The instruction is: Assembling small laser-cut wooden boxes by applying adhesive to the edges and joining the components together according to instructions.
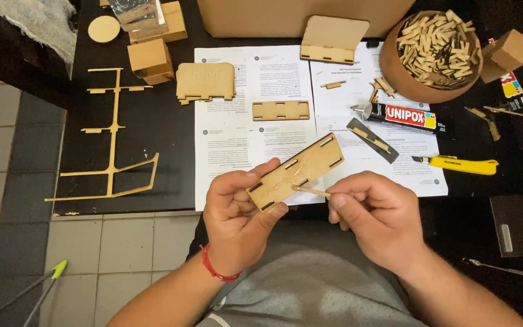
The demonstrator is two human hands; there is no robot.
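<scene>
Tabletop: dark tabletop (pixel 152 163) above a grey tiled floor; two printed paper sheets (pixel 237 145) lie side by side on it.
Left hand: the left hand (pixel 237 212) has its grip closed on the lower end of a slotted wooden panel (pixel 298 171), thumb on top and fingers below, held tilted over the near edge of the sheets.
Right hand: the right hand (pixel 376 215) pinches one thin wooden stick (pixel 311 191); the tip of the stick touches the face of the panel, which looks shiny there, maybe wet, but the view is not clear enough to be sure.
Flat parts on the paper: one small slotted strip (pixel 281 110), one wider notched plate (pixel 206 81), one rounded plate (pixel 333 40) leaning on a big box.
Tools: one glue tube (pixel 404 116) and one yellow knife (pixel 458 164), to the right of the panel.
Bowl: one round bowl (pixel 394 66) full of small wooden pieces, too many to count.
Left side: one leftover cut frame (pixel 113 139), one round disc (pixel 103 28), one small cube (pixel 150 60).
</scene>
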